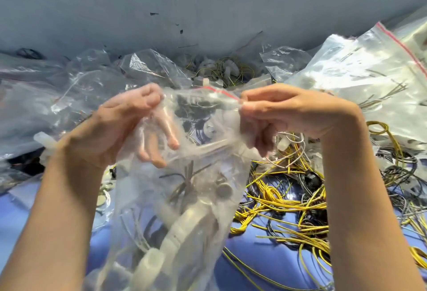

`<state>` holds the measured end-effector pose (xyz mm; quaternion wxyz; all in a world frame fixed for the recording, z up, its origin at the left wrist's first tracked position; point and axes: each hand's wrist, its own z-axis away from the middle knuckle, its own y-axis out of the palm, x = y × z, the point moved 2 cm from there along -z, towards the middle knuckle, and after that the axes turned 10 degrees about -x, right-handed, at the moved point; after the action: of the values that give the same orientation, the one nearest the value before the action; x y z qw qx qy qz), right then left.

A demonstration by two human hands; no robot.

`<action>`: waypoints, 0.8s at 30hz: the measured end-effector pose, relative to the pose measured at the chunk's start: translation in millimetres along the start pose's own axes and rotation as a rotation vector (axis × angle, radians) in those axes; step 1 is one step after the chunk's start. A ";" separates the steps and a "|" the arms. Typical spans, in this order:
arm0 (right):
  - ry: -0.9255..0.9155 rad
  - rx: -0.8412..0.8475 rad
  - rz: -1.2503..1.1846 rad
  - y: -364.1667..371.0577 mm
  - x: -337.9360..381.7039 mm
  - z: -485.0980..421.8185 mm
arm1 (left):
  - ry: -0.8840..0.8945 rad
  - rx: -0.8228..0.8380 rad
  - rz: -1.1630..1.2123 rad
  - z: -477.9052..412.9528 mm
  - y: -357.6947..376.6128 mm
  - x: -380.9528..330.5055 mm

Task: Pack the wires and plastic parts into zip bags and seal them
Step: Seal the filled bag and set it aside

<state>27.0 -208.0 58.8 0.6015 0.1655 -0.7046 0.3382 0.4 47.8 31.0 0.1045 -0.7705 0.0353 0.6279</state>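
So, both hands are raised mid-view with a clear zip bag (pixel 196 198) held between them; the left hand (pixel 120 124) grips the bag's upper left corner, thumb and forefinger curled over the plastic, while its other fingers show through the film, loosely spread; the right hand (pixel 288 112) pinches the upper right corner between thumb and forefinger, its remaining fingers curled under. The red zip strip (pixel 219 92) runs between the two grips along the bag's top; whether it is pressed closed cannot be told. Inside the bag, white plastic parts (pixel 180 233) lie towards the bottom, with dark wires (pixel 184 179) above them; the bag hangs down between the forearms.

Right of the bag, a tangle of yellow wires (pixel 288 200) lies on the blue bench (pixel 265 265); further right sit black wires (pixel 397 166); above those, a filled zip bag (pixel 369 78) with a red strip leans at an angle. Left of the held bag and behind it, crumpled clear bags (pixel 69 87) are heaped; behind its top edge, more yellow wire and white parts (pixel 221 71) sit against a grey wall (pixel 208 1).
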 end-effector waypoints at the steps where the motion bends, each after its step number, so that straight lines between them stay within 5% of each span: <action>1: 0.048 -0.040 0.090 -3.4 -6.7 -4.1 | -0.045 0.038 0.089 -0.1 0.0 1.5; 10: 0.079 -0.207 0.512 -17.2 -19.6 -13.6 | -0.072 -0.197 -0.243 -4.6 -2.3 3.0; 24: 0.113 -0.119 0.491 -20.9 -28.9 -13.6 | 0.059 -0.290 -0.435 -8.9 -12.8 6.2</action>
<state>56.8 -218.8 37.5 0.5484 -0.0656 -0.7076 0.4407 12.7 58.9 28.1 0.1242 -0.7849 -0.2184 0.5663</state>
